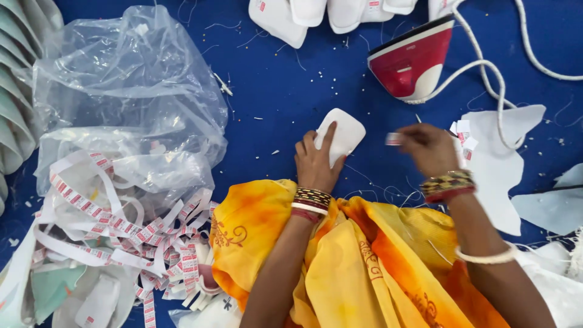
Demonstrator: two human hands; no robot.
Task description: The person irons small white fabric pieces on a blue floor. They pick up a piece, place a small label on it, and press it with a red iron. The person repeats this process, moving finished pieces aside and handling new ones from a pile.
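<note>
White foam pad [341,135] lies flat under our left hand [316,165], fingers pressing it to the blue tabletop [279,91]. Just right of the pad, our right hand [430,149] pinches a small tag [393,139] between closed fingertips; tag not yet on the pad. Further right of the pad: loose tags [464,135]. Above-right: red-and-white iron [410,62]. Above: finished-looking pads [316,13]. Far left: tag ribbon [121,231], much unused.

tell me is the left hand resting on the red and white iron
No, the left hand lies on a white pad; the iron stands apart, untouched.
</note>
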